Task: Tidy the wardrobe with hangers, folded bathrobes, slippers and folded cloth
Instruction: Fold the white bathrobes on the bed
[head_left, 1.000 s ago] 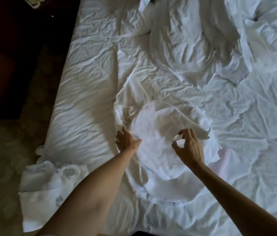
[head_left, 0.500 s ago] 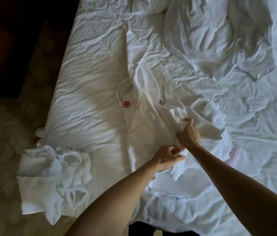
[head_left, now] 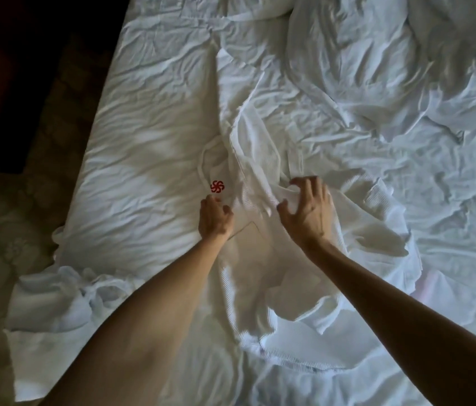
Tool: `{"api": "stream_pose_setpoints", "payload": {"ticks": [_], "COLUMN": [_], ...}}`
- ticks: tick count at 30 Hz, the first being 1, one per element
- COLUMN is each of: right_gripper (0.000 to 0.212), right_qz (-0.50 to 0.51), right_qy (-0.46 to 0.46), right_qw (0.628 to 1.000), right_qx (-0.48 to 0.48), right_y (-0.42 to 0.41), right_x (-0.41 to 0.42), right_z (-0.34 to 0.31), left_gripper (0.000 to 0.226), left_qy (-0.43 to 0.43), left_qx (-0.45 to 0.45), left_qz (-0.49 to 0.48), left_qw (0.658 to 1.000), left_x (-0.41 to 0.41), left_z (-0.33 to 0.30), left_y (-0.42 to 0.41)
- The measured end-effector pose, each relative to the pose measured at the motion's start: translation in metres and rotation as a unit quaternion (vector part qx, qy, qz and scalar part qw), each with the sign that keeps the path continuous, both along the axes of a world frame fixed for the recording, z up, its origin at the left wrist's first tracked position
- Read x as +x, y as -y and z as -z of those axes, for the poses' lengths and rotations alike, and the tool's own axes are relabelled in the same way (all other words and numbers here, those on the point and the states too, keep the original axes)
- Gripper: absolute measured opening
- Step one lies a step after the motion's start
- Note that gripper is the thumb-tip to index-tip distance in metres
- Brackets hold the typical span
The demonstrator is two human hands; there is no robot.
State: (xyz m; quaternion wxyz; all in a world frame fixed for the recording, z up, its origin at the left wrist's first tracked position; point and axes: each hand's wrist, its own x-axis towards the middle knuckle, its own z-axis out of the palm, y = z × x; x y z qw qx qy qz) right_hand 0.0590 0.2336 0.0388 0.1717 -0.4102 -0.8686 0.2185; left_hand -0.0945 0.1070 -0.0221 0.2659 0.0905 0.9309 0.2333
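Dim room, dark floor off to the left, and pretty much everything else is a big bed (head_left: 143, 142) covered in a rumpled white sheet, with a heap of loose bedding (head_left: 392, 68) bunched up at the far right. Everything's white on white, which is half the problem here.

The bathrobe (head_left: 260, 259) is spread across the middle of the bed, near edge, still pretty crumpled, with a small red logo (head_left: 217, 186) on the chest. A second bundle of white cloth (head_left: 55, 300) hangs over the bed's left edge.

The left hand (head_left: 215, 219) sits on the robe just below the logo, fingers curled into the fabric, though I can't tell if it's really gripping or just pressing. The right hand (head_left: 308, 209) has its fingers clawed around a raised fold near the collar, holding it.

What could go wrong, I think: with the robe this bunched, folding now would lock in the wrinkles and end up lopsided. It'd also be easy to grab bed sheet along with the robe. And that bundle on the edge looks ready to slide onto the floor if the sheet gets tugged.
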Motion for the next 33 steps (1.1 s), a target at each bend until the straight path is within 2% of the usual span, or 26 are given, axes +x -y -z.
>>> {"api": "stream_pose_setpoints", "payload": {"ticks": [2,4,6,8,11,13,15,18,22,25,29,31,33], "right_gripper": [0.047,0.054,0.055,0.053,0.052,0.046,0.036,0.019,0.011,0.025,0.058,0.057,0.039], "right_qz": [-0.053,-0.072,-0.057,-0.037,-0.022,-0.013,-0.006,0.021,0.059,0.101,0.062,0.044,0.037], "right_qy": [0.028,0.064,0.071,0.059,0.054,0.054,0.052,0.044,0.058,0.009,-0.162,-0.208,-0.222], "right_qw": [0.998,0.995,0.994,0.994,0.995,0.995,0.996,0.996,0.993,0.987,0.98,0.974,0.973], "right_qx": [-0.006,-0.029,-0.063,-0.089,-0.079,-0.078,-0.071,-0.07,-0.09,-0.123,-0.099,-0.082,-0.047], "right_y": [0.004,0.009,0.015,0.022,0.038,0.044,0.043,0.032,0.016,0.002,-0.028,-0.052,-0.079], "right_x": [-0.032,-0.059,-0.075,-0.077,-0.057,-0.038,-0.021,-0.006,0.012,0.012,-0.022,-0.042,-0.051], "right_z": [0.007,0.019,0.033,0.048,0.07,0.081,0.083,0.069,0.031,-0.02,-0.135,-0.203,-0.268], "left_gripper": [0.038,0.054,0.064,0.066,0.047,0.028,0.024,0.023,0.024,0.025,0.023,0.024,0.024], "left_qy": [-0.04,-0.155,-0.279,-0.331,-0.367,-0.367,-0.338,-0.282,-0.261,-0.273,-0.285,-0.306,-0.327], "left_qx": [0.008,0.043,0.071,0.089,0.118,0.142,0.143,0.135,0.122,0.14,0.19,0.208,0.225], "left_qz": [0.042,0.134,0.266,0.389,0.503,0.534,0.538,0.513,0.487,0.485,0.504,0.505,0.51], "left_qw": [0.998,0.978,0.92,0.855,0.773,0.748,0.759,0.799,0.824,0.819,0.793,0.78,0.763], "left_x": [-0.008,-0.019,-0.036,-0.052,-0.074,-0.089,-0.1,-0.097,-0.085,-0.078,-0.061,-0.048,-0.038], "left_z": [0.008,0.011,0.015,0.017,0.015,0.017,0.012,-0.015,-0.083,-0.152,-0.264,-0.326,-0.389], "left_y": [-0.003,-0.007,-0.016,-0.031,-0.052,-0.061,-0.069,-0.076,-0.087,-0.108,-0.14,-0.152,-0.16]}}
